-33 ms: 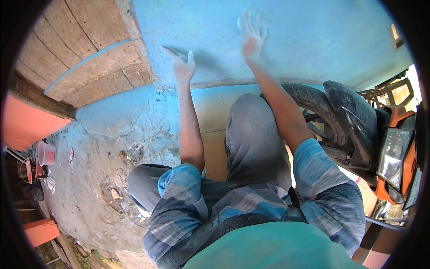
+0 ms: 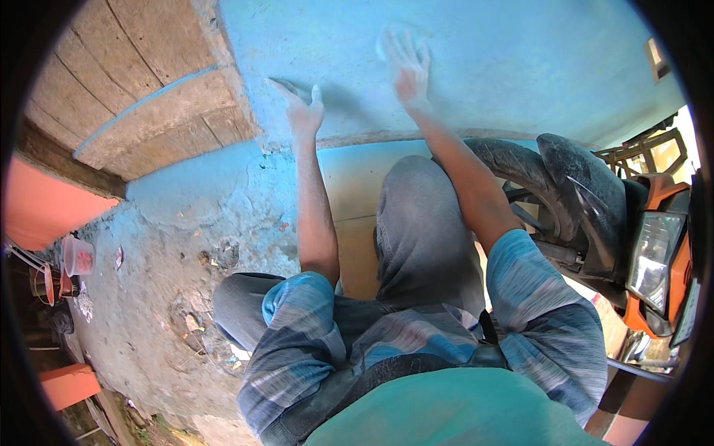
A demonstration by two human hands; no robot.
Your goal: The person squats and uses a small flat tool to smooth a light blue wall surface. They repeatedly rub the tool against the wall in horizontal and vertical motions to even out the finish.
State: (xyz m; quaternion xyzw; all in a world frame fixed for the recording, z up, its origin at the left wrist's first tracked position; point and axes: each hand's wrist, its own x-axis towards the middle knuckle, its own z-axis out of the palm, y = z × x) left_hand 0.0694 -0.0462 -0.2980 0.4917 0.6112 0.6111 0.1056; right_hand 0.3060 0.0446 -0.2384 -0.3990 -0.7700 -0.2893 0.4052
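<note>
My left hand [image 2: 301, 108] is against the light blue wall [image 2: 506, 59] near its left corner, thumb and index finger stretched apart, with nothing visible between them. Higher and to its right, my right hand [image 2: 409, 70] lies on the same wall, fingers stretched out and whitened. A pale, rounded patch shows under those fingertips; whether it is an object or part of the surface I cannot tell. My grey-trousered knee [image 2: 416, 215] rises between my forearms.
At my right stands a motorcycle with a black front tyre [image 2: 550, 208] and orange-framed headlamp [image 2: 651, 260]. Weathered wooden boards [image 2: 119, 52] fill the upper left, above a rough concrete ground [image 2: 156, 312]. A translucent container [image 2: 78, 256] and a salmon-pink wall [image 2: 52, 201] are at the far left.
My right hand has slid a little leftward and slightly down along the wall. My left hand has stayed in place.
</note>
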